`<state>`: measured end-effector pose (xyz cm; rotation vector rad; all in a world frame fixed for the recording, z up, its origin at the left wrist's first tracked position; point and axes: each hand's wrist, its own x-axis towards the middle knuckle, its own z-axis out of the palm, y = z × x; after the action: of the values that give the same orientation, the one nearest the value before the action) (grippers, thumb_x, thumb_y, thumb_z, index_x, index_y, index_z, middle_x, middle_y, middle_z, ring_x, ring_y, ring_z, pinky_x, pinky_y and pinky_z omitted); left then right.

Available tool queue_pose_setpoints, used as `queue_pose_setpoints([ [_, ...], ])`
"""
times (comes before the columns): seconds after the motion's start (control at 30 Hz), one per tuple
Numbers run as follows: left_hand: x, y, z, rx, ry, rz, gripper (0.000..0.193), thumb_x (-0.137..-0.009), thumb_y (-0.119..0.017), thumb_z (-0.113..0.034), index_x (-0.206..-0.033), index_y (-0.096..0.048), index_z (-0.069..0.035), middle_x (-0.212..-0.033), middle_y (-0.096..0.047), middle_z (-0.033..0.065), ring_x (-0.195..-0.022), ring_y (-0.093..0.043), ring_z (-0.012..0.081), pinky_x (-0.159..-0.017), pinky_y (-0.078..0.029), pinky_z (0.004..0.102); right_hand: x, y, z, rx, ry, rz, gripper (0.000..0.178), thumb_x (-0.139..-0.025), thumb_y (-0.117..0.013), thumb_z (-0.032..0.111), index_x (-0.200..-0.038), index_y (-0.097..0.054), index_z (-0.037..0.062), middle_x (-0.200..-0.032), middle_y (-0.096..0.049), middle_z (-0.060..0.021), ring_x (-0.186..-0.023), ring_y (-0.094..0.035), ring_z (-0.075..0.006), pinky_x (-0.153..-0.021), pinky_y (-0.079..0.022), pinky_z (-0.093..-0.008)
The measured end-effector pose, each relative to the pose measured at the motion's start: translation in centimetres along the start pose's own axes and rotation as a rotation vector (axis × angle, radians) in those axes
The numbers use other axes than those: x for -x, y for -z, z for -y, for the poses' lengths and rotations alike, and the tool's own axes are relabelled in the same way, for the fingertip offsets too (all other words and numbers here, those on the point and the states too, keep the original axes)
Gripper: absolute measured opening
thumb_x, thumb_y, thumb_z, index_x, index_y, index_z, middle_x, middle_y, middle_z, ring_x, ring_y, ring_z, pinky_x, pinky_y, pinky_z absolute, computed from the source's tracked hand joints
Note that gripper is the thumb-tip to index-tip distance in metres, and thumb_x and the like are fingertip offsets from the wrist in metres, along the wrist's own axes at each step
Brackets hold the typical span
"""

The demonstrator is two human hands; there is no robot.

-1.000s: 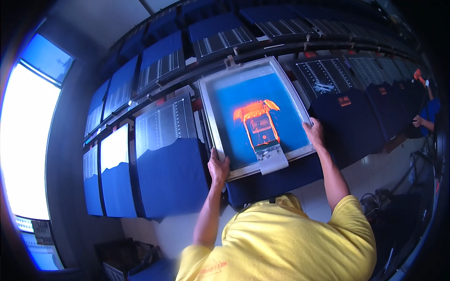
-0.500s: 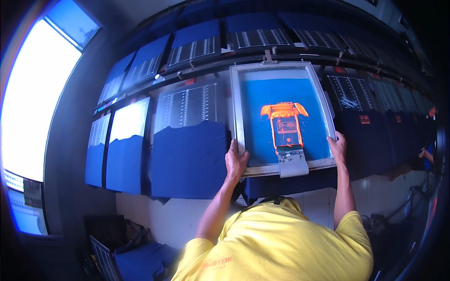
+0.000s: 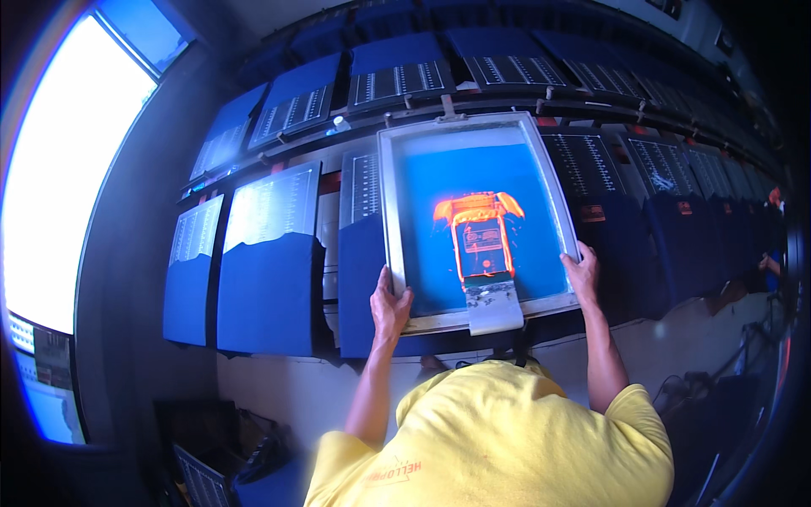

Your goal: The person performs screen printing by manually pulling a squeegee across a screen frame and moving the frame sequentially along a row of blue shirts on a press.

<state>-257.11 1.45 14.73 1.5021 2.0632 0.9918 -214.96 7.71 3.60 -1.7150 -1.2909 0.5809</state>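
A screen printing frame (image 3: 392, 211) with a pale rim and blue mesh is held by its two sides. My left hand (image 3: 390, 306) grips the lower left side, and my right hand (image 3: 582, 274) grips the lower right side. Bright orange ink (image 3: 477, 205) lies on the mesh around a dark rectangular design (image 3: 484, 246). At the near edge of the frame rests a squeegee (image 3: 495, 309) with a flat grey handle, touched by neither hand. Beneath the frame, a dark blue shirt (image 3: 359, 253) on its board is partly covered.
Boards with dark blue shirts stand in rows, such as this shirt (image 3: 266, 291) at left. A small orange print (image 3: 593, 213) shows on a shirt to the right. Behind the frame runs a rail (image 3: 338, 138) with clamps. A co-worker's hand (image 3: 769, 264) appears far right.
My hands have carried the frame left along the boards, with the squeegee on it. A shirt with an orange print now shows to its right, and the board at its left is partly covered.
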Motion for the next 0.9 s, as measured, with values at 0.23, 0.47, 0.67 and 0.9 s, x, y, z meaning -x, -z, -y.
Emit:
queue_pose_setpoints([
  [0.23, -3.9, 8.2, 7.5, -0.004, 0.032, 0.007, 0.074, -0.079, -0.075, -0.012, -0.144, -0.045, 0.007, -0.127, -0.066, 0.0255, -0.114, -0.068, 0.0295, -0.100, -0.051, 0.0349, 3.8, -8.1, 8.4, 0.032, -0.052, 0.057, 0.058, -0.078, -0.079, 0.025, -0.124, -0.063, -0.0078, -0.105, -0.065, -0.0250, -0.097, -0.066, -0.0391, -0.086, -0.052, -0.0446],
  [0.47, -8.2, 10.9, 9.0, -0.035, 0.044, 0.062, 0.075, -0.078, -0.074, -0.013, -0.143, -0.045, 0.009, -0.130, -0.063, 0.0271, -0.118, -0.065, 0.0308, -0.102, -0.050, 0.0358, 3.1, -11.5, 11.8, 0.023, -0.003, 0.017, 0.037, -0.075, -0.078, 0.024, -0.102, -0.069, 0.0001, -0.093, -0.065, -0.0234, -0.090, -0.064, -0.0410, -0.080, -0.051, -0.0484],
  [0.67, -9.8, 11.1, 8.8, -0.068, 0.042, 0.067, 0.075, -0.078, -0.074, -0.014, -0.142, -0.046, 0.010, -0.130, -0.063, 0.0277, -0.121, -0.064, 0.0304, -0.105, -0.048, 0.0353, 1.9, -12.4, 12.5, 0.024, -0.008, 0.036, 0.035, -0.075, -0.078, 0.024, -0.099, -0.069, -0.0006, -0.092, -0.065, -0.0241, -0.090, -0.064, -0.0412, -0.080, -0.050, -0.0493],
  [0.9, -10.4, 10.5, 9.7, -0.001, 0.048, 0.062, 0.076, -0.077, -0.074, -0.016, -0.142, -0.046, 0.010, -0.131, -0.062, 0.0282, -0.122, -0.063, 0.0317, -0.105, -0.048, 0.0369, 1.8, -13.8, 11.2, 0.040, -0.021, 0.042, 0.036, -0.077, -0.077, 0.022, -0.106, -0.070, 0.0015, -0.098, -0.067, -0.0221, -0.092, -0.066, -0.0366, -0.081, -0.052, -0.0443],
])
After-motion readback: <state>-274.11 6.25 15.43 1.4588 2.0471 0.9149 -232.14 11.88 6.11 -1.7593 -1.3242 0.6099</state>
